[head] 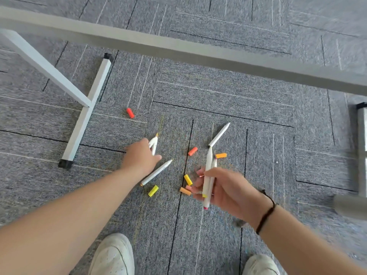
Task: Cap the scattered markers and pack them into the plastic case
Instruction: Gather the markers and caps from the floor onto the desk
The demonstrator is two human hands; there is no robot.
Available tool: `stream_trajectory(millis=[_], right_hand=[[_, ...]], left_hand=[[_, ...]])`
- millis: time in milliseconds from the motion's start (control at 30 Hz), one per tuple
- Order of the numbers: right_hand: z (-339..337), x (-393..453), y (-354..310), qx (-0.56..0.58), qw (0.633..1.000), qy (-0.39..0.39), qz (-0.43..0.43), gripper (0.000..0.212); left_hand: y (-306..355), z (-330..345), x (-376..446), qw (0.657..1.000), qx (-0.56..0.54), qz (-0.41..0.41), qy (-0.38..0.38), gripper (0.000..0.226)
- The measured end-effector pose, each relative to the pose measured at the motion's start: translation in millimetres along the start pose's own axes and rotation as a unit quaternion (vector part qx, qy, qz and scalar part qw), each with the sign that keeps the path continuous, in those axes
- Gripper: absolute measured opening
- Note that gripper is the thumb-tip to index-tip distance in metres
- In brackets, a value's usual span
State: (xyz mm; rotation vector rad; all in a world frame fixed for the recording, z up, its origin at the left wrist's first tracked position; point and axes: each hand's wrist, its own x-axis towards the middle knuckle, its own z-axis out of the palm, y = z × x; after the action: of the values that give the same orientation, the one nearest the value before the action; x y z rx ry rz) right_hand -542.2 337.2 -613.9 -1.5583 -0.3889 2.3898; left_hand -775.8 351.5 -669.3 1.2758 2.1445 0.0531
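White uncapped markers and loose caps lie scattered on grey carpet. My right hand (222,190) grips two white markers (208,175) upright, tips up. My left hand (142,155) reaches down over two white markers (153,143) whose tips stick out past its fingers; whether it holds them I cannot tell. Another white marker (156,172) lies just below that hand, and one more marker (219,134) lies further back. Caps: red (130,113), orange-red (192,151), orange (221,155), yellow (187,179), orange (185,191), yellow (153,190). No plastic case is in view.
A white table leg with a floor bar (85,116) stands at the left, and a grey table edge (178,48) crosses the top. Another leg (361,135) is at the right. My two white shoes (113,255) are at the bottom.
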Motion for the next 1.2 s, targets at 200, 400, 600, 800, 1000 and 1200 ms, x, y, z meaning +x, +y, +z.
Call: stream_trajectory(millis=[200,400,600,800,1000,1200], right_hand=[[-5.9,-17.1,14.3,0.077,0.996,-0.045,-0.010,0.030],[-11.7,-13.5,12.1,0.086,0.995,-0.045,-0.020,0.032],[-14.4,-13.3,13.5,0.083,0.995,-0.045,-0.020,0.030],[-12.2,-11.5,9.5,0.079,0.997,-0.017,-0.018,0.025],[-23.3,9.4,-10.6,-0.012,0.992,0.127,-0.017,0.025],[-49.0,80.7,-76.7,-0.293,0.889,0.334,-0.112,0.026]], left_hand=[[1.6,5.0,11.4,1.000,0.013,-0.014,-0.023,0.022],[-2.7,-7.6,10.6,0.935,-0.309,-0.070,-0.162,0.015],[-0.1,-35.2,-20.3,0.715,-0.623,-0.104,-0.301,0.023],[-3.2,-46.8,-39.6,0.683,-0.645,-0.104,-0.328,0.028],[-10.9,-47.3,-48.4,0.679,-0.646,-0.091,-0.337,0.045],[-30.8,-52.7,-55.1,0.700,-0.633,-0.083,-0.321,0.064]])
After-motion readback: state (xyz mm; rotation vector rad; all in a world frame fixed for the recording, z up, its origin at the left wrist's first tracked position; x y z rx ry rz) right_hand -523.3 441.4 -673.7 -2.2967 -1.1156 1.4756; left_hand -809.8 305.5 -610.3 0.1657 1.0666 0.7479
